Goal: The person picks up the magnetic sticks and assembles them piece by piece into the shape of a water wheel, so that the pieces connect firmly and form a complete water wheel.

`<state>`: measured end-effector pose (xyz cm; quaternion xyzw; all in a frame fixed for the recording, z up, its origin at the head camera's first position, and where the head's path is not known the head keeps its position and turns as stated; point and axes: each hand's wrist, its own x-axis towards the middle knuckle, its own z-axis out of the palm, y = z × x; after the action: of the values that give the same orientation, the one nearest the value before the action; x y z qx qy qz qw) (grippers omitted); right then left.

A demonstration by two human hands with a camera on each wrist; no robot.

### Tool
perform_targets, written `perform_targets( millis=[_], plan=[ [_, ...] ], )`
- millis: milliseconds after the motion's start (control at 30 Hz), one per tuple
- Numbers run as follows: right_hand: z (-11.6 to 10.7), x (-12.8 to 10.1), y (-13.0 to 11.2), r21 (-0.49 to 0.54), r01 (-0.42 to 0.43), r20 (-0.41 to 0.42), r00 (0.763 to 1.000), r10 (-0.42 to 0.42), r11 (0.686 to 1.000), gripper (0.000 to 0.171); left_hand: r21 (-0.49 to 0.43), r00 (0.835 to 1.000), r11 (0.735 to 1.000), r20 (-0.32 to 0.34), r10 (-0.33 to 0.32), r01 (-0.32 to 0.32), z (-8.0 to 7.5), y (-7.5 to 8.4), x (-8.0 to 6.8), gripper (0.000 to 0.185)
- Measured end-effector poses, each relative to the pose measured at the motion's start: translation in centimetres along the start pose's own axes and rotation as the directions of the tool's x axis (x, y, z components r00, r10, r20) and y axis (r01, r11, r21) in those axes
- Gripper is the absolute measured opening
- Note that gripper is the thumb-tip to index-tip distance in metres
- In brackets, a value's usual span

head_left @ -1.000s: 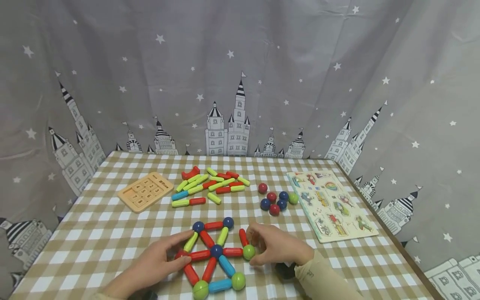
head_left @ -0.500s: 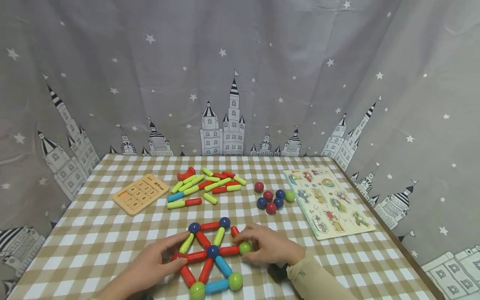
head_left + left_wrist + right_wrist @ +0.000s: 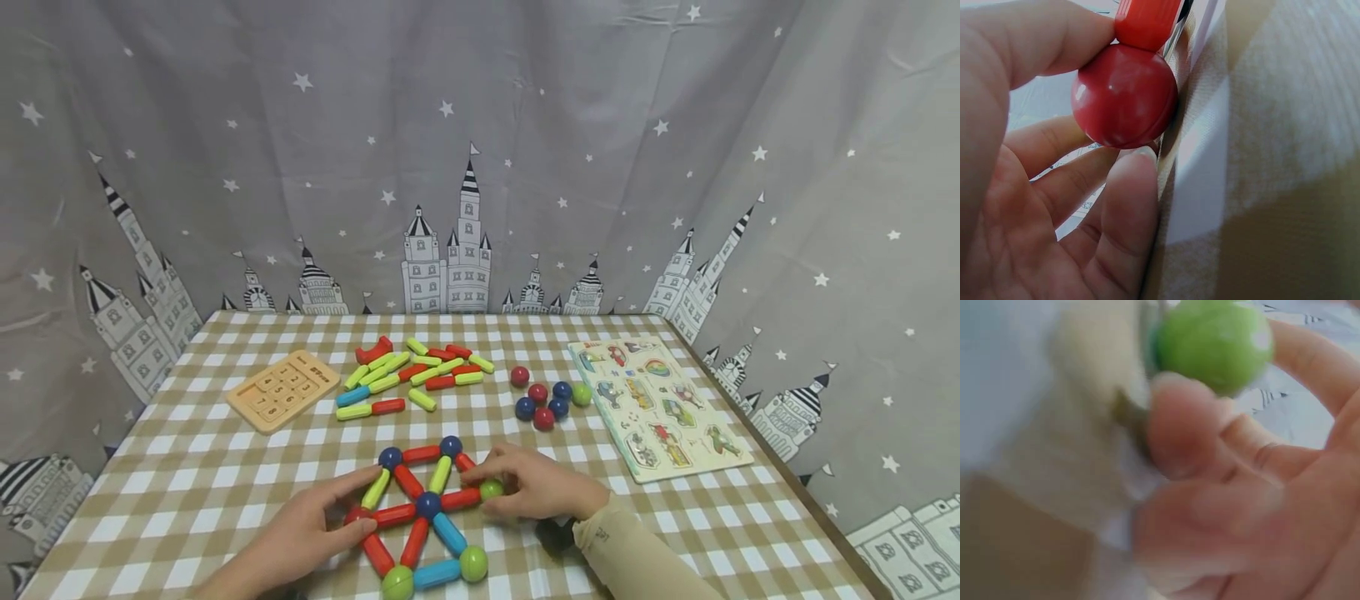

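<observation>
Head view: we are pinching a red ball (image 3: 354,516) with our left hand (image 3: 300,533) and a green ball (image 3: 491,489) with our right hand (image 3: 536,483). Both are sitting at outer corners of the stick-and-ball frame (image 3: 427,505) on the counter (image 3: 187,483), seemingly steadying it.

Rod pile (image 3: 408,379) centre, keypad board (image 3: 282,390) left, puzzle (image 3: 657,407) right

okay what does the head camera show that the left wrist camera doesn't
Only the head view shows the whole rod-and-ball figure, the right hand at the green ball, the loose rods, spare balls, number board and picture puzzle. Only the left wrist view shows the fingers pinching close up. Both show the left hand on the red ball.
</observation>
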<state>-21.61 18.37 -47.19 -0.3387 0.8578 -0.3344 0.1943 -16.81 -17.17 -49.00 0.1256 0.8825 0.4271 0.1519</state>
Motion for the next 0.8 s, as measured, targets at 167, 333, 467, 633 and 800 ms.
perform_targets(
  millis=[167,333,467,633,800],
  plan=[
    [-2.8,0.8,0.0,0.063,-0.045,-0.127,0.990,0.053,0.997,0.043,0.004,1.000,1.000,0.000,0.010,-0.010,-0.3,0.2,0.5,0.065],
    [-5.6,4.9,0.1,0.159,-0.140,-0.309,0.933,0.184,0.977,0.023,0.022,1.000,1.000,0.001,0.020,-0.020,-0.5,0.3,0.8,0.064],
    [-5.9,9.3,0.1,0.336,-0.190,-0.355,0.881,0.311,0.922,0.019,0.009,0.999,1.000,0.034,0.010,-0.011,-0.4,-0.1,0.8,0.066],
    [-4.4,13.9,0.1,0.414,-0.201,-0.329,0.876,0.352,0.888,0.014,-0.025,0.997,0.999,0.075,0.028,-0.026,-0.3,-1.0,0.3,0.069],
    [-3.2,16.0,0.0,0.264,-0.220,-0.303,0.906,0.297,0.939,0.010,-0.089,0.992,0.995,0.118,0.054,-0.044,-0.3,-1.3,0.4,0.070]
  ],
)
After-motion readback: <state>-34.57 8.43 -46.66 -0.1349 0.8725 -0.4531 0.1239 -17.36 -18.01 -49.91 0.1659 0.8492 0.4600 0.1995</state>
